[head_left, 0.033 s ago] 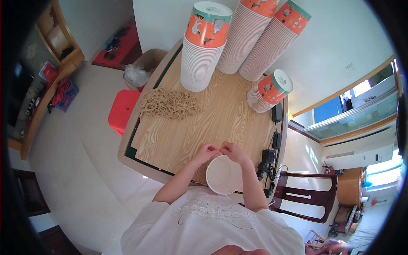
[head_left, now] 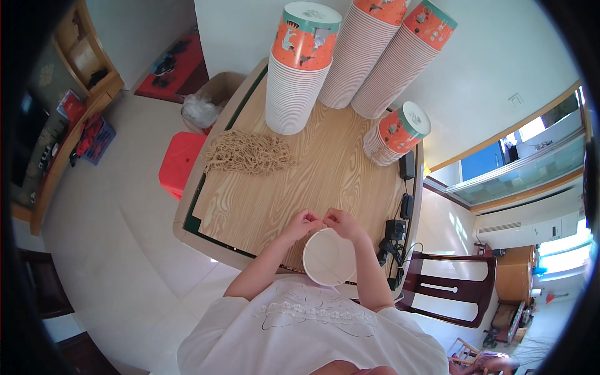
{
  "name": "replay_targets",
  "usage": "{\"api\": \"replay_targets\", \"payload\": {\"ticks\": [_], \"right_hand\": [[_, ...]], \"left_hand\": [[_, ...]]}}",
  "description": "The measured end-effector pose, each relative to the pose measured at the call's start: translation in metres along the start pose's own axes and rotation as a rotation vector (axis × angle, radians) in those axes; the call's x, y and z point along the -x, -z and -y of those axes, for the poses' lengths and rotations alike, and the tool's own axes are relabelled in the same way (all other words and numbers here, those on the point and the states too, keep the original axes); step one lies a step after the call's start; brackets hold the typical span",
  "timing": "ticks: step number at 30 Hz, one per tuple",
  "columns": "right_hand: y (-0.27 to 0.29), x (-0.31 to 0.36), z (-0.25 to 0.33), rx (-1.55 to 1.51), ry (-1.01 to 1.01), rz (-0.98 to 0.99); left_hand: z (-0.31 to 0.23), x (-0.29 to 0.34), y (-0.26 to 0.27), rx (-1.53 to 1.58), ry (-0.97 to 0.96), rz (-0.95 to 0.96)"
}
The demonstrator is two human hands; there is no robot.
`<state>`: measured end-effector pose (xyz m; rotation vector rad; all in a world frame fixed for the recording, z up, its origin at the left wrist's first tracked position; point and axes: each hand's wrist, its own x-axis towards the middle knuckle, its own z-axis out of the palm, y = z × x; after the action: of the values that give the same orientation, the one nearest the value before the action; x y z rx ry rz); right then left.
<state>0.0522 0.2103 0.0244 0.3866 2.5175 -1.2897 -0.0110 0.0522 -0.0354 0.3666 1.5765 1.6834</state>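
At the table's near edge a white paper bucket [head_left: 329, 257] stands with its round mouth toward me. My left hand [head_left: 304, 224] and my right hand [head_left: 340, 223] meet at its far rim, fingertips pinched close together on what looks like a thin beige cord. A fine line crosses the bucket's mouth toward its near side. Farther left lies a tangled heap of beige cord [head_left: 250, 152]. A short stack of orange-and-teal paper buckets [head_left: 397, 134] sits upside down on the right, with cord showing around its lower rims.
Tall upside-down bucket stacks stand at the back: one in front [head_left: 299, 81], two behind [head_left: 400, 69]. Black power adapters and cables [head_left: 395, 230] line the wood-grain tabletop's [head_left: 250, 206] right edge. A red stool [head_left: 180, 164] is at the left, a dark wooden chair [head_left: 447, 289] at the right.
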Motion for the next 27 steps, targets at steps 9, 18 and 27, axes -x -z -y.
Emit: {"api": "replay_targets", "payload": {"ticks": [9, 18, 27], "right_hand": [[-0.006, 0.002, 0.001, -0.006, -0.095, -0.140], [-0.011, 0.000, -0.001, -0.053, -0.034, -0.141], [-0.006, 0.001, -0.006, -0.164, -0.058, -0.113]], "left_hand": [[0.002, 0.007, 0.025, -0.100, -0.203, 0.237], [0.013, 0.002, 0.016, -0.097, -0.291, 0.175], [0.002, 0.004, 0.006, -0.472, -0.406, 0.039]]}}
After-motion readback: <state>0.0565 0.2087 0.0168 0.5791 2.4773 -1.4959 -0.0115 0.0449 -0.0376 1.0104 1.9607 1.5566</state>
